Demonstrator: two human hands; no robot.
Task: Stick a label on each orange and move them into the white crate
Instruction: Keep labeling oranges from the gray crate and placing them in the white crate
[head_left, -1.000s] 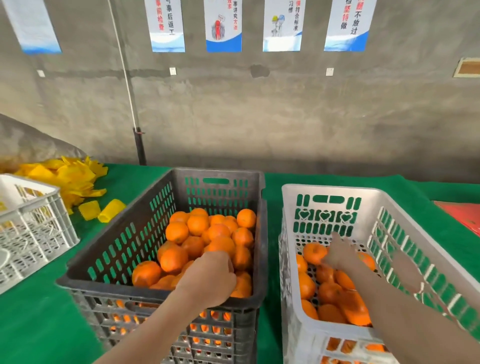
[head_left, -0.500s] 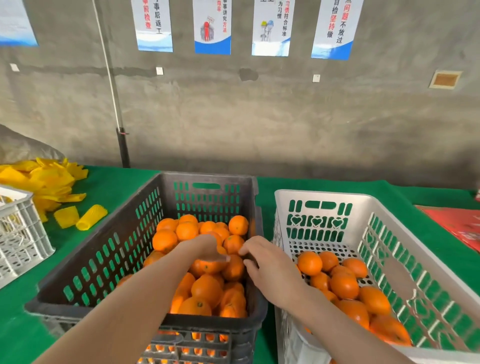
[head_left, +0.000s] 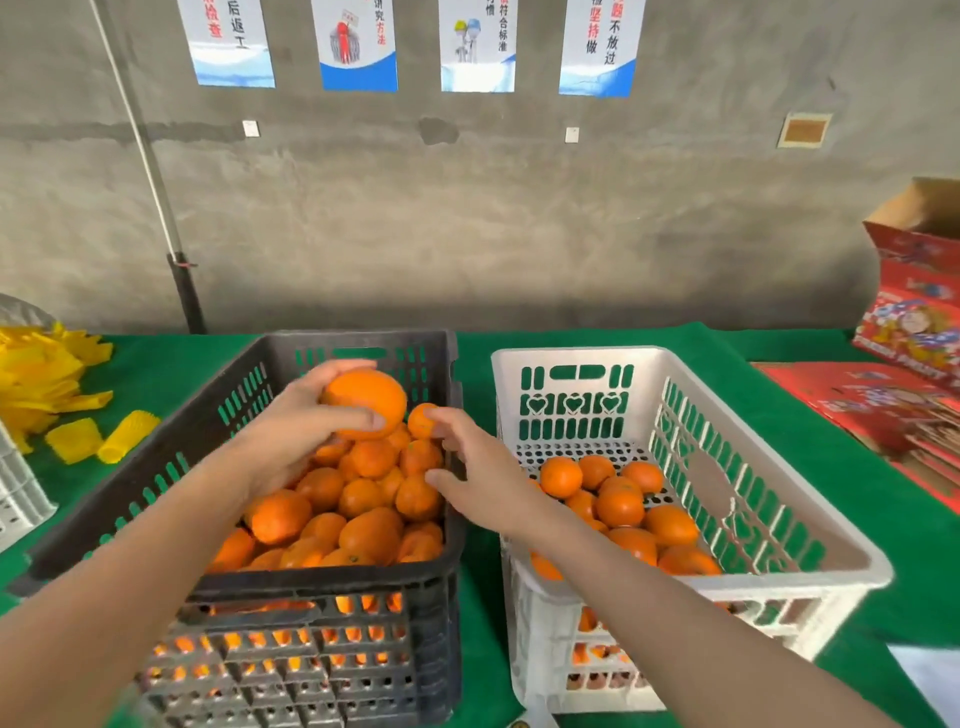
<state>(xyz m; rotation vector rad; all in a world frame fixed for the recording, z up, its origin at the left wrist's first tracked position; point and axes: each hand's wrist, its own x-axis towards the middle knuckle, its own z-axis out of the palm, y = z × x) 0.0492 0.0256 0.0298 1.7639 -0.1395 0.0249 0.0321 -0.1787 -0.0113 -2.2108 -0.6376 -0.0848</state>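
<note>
Orange lifted for its label, most of the batch left to do.
My left hand (head_left: 291, 441) had its grip closed round an orange (head_left: 363, 400) above the heaped dark crate (head_left: 156, 483), centre-left of frame. My right hand (head_left: 478, 467) hovered beside it, grip loose and empty. I could make out no label. The white crate (head_left: 571, 355), lower right, held only a shallow layer.

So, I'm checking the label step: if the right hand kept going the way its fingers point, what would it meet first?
Probably the small orange at the right hand's fingertips, in the dark crate; just past it, the big orange the left hand grips. Depth is unclear.
</note>
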